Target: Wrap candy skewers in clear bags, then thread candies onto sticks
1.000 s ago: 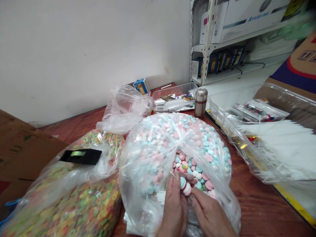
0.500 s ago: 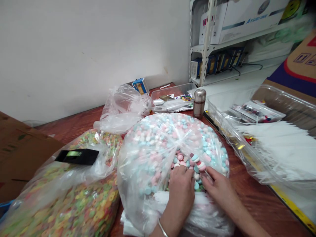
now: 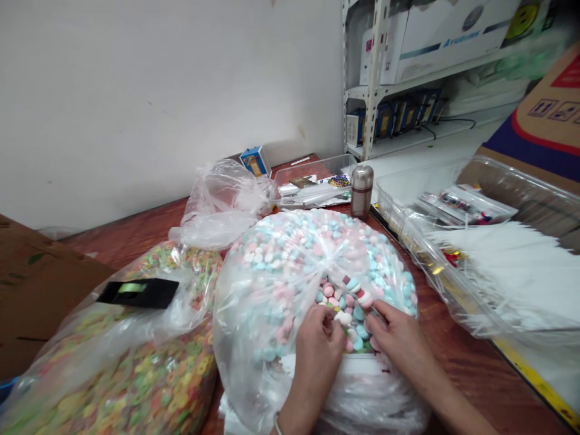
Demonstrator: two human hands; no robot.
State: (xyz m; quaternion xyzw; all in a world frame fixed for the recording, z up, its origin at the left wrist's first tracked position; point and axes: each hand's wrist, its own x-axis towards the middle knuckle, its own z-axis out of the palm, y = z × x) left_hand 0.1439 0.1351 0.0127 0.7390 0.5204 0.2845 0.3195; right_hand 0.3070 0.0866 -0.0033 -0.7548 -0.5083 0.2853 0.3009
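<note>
Over the opening of a bulging clear bag (image 3: 240,362) on the tabletop (image 3: 475,374), the right hand (image 3: 399,335) pinches the lower end of a candy stack (image 3: 357,291), which tilts up leftward. The left hand (image 3: 319,345), bunched narrow, is at the loose pastel candies (image 3: 358,313); whether it grips one, I cannot tell.

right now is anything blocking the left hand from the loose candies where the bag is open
Nothing visible: the left hand is right at the loose candies, and the clear bag is open there.
</note>
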